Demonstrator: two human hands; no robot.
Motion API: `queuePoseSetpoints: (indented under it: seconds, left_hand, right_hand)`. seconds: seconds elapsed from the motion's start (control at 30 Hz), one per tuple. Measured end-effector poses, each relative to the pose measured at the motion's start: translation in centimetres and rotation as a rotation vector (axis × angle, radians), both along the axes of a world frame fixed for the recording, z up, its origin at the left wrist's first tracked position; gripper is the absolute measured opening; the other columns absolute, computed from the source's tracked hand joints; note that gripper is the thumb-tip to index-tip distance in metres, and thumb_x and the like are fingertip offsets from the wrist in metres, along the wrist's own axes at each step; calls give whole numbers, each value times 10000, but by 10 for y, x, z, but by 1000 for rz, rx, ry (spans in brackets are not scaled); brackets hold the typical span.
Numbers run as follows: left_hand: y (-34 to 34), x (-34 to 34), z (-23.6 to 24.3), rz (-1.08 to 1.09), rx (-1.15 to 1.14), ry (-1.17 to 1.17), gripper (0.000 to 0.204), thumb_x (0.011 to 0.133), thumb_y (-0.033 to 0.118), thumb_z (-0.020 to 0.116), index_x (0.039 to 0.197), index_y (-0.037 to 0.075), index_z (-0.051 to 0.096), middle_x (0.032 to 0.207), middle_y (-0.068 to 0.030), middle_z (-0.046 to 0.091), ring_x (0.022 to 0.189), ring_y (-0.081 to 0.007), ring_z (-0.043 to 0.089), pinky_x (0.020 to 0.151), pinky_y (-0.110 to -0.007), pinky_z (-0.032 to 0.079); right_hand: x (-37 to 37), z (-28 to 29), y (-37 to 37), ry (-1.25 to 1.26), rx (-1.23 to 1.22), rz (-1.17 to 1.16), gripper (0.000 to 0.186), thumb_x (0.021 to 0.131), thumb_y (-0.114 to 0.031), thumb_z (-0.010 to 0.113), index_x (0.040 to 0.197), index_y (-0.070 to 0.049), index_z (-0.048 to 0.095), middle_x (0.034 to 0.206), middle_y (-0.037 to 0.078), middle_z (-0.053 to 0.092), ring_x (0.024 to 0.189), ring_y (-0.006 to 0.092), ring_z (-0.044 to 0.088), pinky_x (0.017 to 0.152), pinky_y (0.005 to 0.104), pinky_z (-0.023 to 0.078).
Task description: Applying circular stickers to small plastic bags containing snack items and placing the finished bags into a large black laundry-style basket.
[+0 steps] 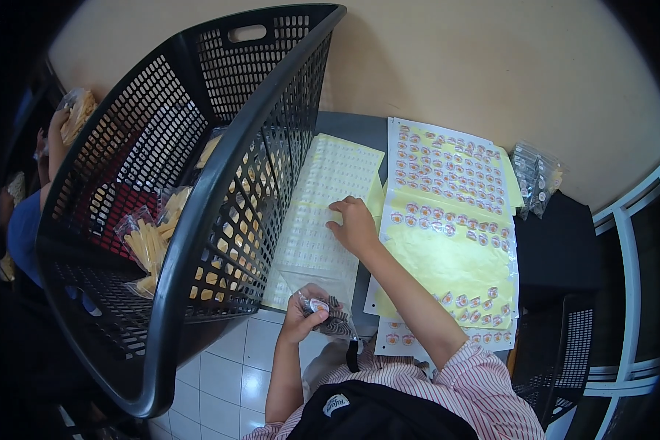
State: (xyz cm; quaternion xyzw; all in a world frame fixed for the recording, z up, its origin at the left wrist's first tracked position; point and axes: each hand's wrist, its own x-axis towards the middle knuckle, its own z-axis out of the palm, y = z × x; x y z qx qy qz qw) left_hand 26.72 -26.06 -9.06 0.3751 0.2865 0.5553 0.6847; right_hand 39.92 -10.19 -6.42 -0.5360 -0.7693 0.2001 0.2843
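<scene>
My left hand (296,325) grips a clear plastic bag (337,320) of dark, striped pieces low in front of me. Its thumb lies against a round printed sticker (318,307) on the bag. Over a pale sheet of small printed labels (342,163), my right hand (355,226) has its fingers bent and its thumb apart from the forefinger. The fingertips are at the sheet's surface, and I see nothing between them. Right of that hand lie sheets of round stickers (451,172) on yellow backing, with a bare stretch in the middle; my right forearm crosses their lower left part.
A large black plastic basket (172,323) stands tilted at the left, with bags of pale yellow sticks (148,246) inside. Filled clear bags (537,176) lie at the table's far right. Beyond the basket, another person's hand (60,117) holds a similar bag.
</scene>
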Motion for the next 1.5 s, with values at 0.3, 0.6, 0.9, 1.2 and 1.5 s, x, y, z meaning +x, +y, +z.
queuePoseSetpoints:
  seconds: [0.3,0.6,0.9,1.2,1.5]
  left_hand:
    - [1,0,-1,2,22,6,235,719,66,634,899,8,494,835,-107,601,822,-198,613,763,-311,484]
    - [1,3,4,46,-1,37,236,734,72,624,918,6,491,853,-113,604,844,-193,607,772,-308,477]
    - [1,6,0,78,-5,67,209,746,59,614,914,7,501,872,-104,603,855,-177,600,771,-297,472]
    - [5,17,20,223,-52,141,352,824,85,549,1147,6,433,1040,-59,534,938,-103,507,792,-229,411]
    - [16,49,62,160,49,385,367,834,13,509,1183,7,397,1058,-74,526,951,-116,508,812,-238,417]
  right_hand:
    - [0,2,0,28,6,9,220,610,-54,689,817,-34,619,862,126,597,884,289,543,769,360,450]
    - [6,0,3,134,-19,0,131,647,-32,655,771,-34,614,867,127,581,872,287,548,727,357,464]
    - [4,-4,5,47,122,8,95,667,-23,623,759,1,612,831,129,571,764,291,568,672,369,485]
    - [38,31,5,716,-16,-66,91,678,-29,620,690,18,542,691,91,607,658,148,620,583,243,495]
    - [100,78,-51,848,-14,-173,65,763,-21,598,775,-17,534,750,18,579,702,80,578,560,184,466]
